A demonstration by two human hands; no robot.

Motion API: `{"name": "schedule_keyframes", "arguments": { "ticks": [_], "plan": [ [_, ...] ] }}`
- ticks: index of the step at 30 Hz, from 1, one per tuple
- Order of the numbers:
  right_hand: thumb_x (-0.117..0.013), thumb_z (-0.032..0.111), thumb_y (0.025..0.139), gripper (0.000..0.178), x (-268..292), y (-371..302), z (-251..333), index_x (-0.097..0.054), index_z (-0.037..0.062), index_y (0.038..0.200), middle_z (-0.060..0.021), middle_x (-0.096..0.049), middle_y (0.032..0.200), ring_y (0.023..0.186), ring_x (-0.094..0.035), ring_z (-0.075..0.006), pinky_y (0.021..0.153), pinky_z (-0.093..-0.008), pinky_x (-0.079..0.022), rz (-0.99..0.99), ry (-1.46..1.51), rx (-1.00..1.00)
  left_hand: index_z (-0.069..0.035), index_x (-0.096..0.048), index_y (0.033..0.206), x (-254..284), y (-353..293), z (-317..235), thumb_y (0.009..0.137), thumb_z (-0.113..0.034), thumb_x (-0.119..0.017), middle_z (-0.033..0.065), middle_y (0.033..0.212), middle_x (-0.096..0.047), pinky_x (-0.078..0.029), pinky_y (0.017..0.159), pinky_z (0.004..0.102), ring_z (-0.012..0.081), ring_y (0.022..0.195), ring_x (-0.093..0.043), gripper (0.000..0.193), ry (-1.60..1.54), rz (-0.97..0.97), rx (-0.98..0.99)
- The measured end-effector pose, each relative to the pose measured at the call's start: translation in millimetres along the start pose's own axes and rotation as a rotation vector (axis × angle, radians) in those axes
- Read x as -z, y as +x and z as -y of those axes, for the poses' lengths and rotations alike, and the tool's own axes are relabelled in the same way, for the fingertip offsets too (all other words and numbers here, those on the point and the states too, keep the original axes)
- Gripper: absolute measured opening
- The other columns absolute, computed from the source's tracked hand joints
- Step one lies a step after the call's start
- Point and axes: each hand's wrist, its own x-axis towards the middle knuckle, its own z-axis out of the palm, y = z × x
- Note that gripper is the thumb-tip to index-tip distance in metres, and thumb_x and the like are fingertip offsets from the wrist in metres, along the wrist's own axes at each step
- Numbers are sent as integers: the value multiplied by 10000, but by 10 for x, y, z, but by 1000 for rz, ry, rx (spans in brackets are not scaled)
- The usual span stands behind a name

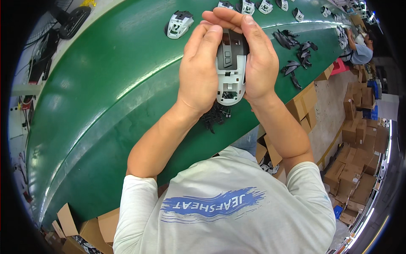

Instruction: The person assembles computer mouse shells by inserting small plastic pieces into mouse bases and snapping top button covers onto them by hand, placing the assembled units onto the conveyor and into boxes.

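Observation:
A white and black computer mouse shell (231, 75) is held upright between my two hands over the green table. My left hand (198, 70) is closed along its left side, palm inward. On the other side my right hand (261, 65) presses against the shell, its fingers curving over the top end toward the left fingers. Openings and clips show in the white lower part of the shell. Just below it, a heap of small black plastic parts (215, 117) lies on the table, partly hidden by my left wrist.
More mouse shells (179, 24) stand along the far side of the green table (105, 63). Black curved pieces (304, 54) lie to the right. Cardboard boxes (303, 103) stand by the table's right edge. Another person (361, 51) sits at the far right.

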Motion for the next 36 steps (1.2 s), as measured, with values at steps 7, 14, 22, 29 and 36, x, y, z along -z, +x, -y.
{"name": "schedule_keyframes", "arguments": {
  "ticks": [7, 14, 22, 29, 36],
  "plan": [
    [-341, 363, 1149, 536, -87, -63, 59, -546, -65, 1397, -205, -682, 1296, 1210, -647, -247, 1087, -385, -511, -12, 386, -26, -16, -602, 1107, -35, -32, -137, 1149, -330, -384, 20, 936, -615, -471, 760, 250, 82, 846, -564, 384, 216, 155, -212],
    [-267, 445, 1138, 642, 91, -122, 62, -474, -34, 1512, -242, -513, 1538, 1398, -535, -333, 1199, -462, -425, 263, 269, 107, 10, -518, 1342, 174, 28, -84, 1074, -697, -161, 125, 1293, -584, -380, 1106, 402, 222, 1203, -526, 836, 565, 217, -677],
    [-407, 321, 1136, 352, 121, -331, -31, -588, 19, 1144, -199, -619, 1174, 1051, -660, -301, 928, -417, -570, 231, 598, 138, 4, -483, 1370, -310, -82, -68, 1109, -605, -199, 138, 1353, -539, -361, 1139, 419, 245, 1301, -490, 720, 365, -138, -721],
    [-430, 291, 1137, 307, 291, -129, 97, -575, 31, 1066, -158, -646, 1152, 1027, -677, -261, 855, -398, -594, -155, 532, 198, 37, -435, 1477, 118, 45, 101, 1051, -563, -475, 158, 1420, -540, -418, 1087, 424, 271, 1269, -535, 737, 732, 235, -794],
    [-368, 373, 1155, 402, 299, -154, 136, -590, 38, 1136, -139, -635, 1260, 1103, -628, -202, 994, -374, -518, -65, 449, 69, 54, -148, 1646, 125, -123, 389, 868, -585, -786, 289, 1553, -397, -355, 1183, 522, 441, 1401, -451, 1191, 985, 392, -808]
  ]
}}
